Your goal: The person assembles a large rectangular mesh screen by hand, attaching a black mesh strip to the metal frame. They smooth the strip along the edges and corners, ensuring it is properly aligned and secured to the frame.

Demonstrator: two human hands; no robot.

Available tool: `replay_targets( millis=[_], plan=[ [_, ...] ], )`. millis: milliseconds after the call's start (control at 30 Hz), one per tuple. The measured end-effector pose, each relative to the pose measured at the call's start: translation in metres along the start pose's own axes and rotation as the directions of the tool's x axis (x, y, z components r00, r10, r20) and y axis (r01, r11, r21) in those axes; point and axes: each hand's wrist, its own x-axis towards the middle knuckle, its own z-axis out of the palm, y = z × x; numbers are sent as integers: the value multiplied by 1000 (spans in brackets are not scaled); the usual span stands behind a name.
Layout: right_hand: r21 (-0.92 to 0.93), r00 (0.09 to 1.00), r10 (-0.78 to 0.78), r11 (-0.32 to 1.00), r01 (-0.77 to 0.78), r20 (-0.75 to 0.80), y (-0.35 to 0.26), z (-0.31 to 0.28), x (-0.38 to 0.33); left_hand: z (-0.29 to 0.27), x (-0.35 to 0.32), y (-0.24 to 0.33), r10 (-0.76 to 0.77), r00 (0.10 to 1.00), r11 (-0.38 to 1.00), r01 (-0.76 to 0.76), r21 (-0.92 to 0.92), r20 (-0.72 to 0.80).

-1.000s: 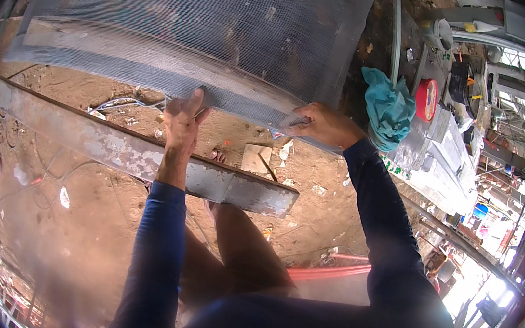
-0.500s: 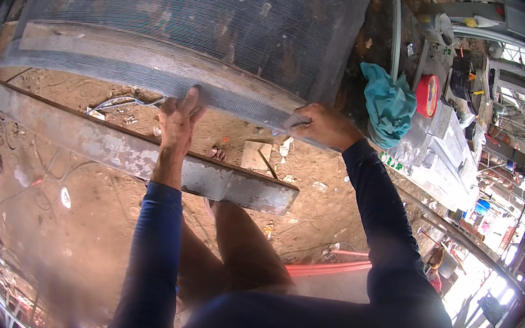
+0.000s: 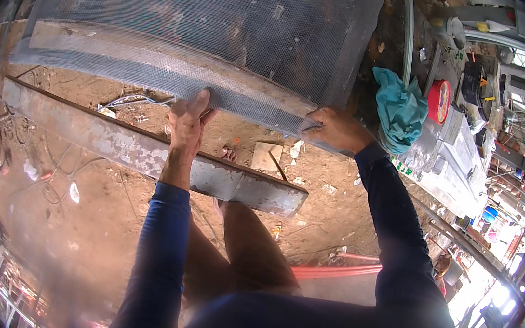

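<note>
A grey wire-mesh sheet spreads over a dark work surface, its near edge hanging past a pale wooden strip that shows through the weave. My left hand holds this near edge around its middle, thumb on top and the other fingers underneath, partly hidden. Toward the right end of the same edge, my right hand pinches the mesh between thumb and curled fingers. Whether the right fingers hold anything besides mesh is hard to make out.
Between me and the surface runs a rusty painted metal beam. A teal cloth and a red round tape roll lie to the right. Red pipes and loose cables are on the dirt floor.
The whole view has shifted slightly, so the scene sits a little farther right. Both hands keep their grip on the mesh edge, in nearly the same spots.
</note>
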Motion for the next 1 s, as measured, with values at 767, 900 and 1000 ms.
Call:
replay_targets(
  millis=[767,900,1000],
  plan=[
    [-21,997,67,997,-68,-35,1,8,20,7,0,-4,3,998,993,-11,-118,-68],
    [-39,997,65,997,-67,-52,0,12,23,25,-11,-21,27,986,981,-59,-184,-167],
    [-33,996,60,998,-62,-62,3,14,23,53,-27,-37,10,981,994,-30,-102,-193]
  ],
)
